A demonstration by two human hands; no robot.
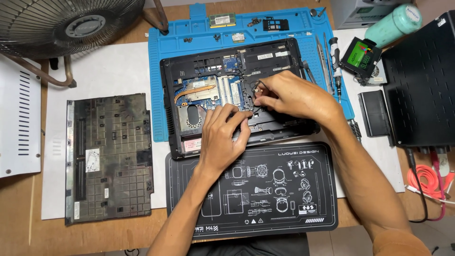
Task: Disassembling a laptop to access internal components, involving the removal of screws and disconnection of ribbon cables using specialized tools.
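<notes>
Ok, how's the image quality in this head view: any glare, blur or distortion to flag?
Head view: even, soft light and faint shadows; both hands, left hand and right hand, and the opened laptop are sharp; mild sheen on the blue mat; slight wide-angle bowing near the fan at the edge.

**Tight around the opened laptop, roomier on the left**

Both hands sit on the opened laptop point(227, 90), so its middle is pretty much blocked. To its right, tweezers and a screwdriver point(335, 66) lie close, with a drive point(362, 56) and a black box point(422, 80) beyond. The removed bottom cover point(111, 156) fills the left side, but bare white paper point(109, 71) above it is open. The fan point(66, 21) overhangs the far-left corner.
</notes>
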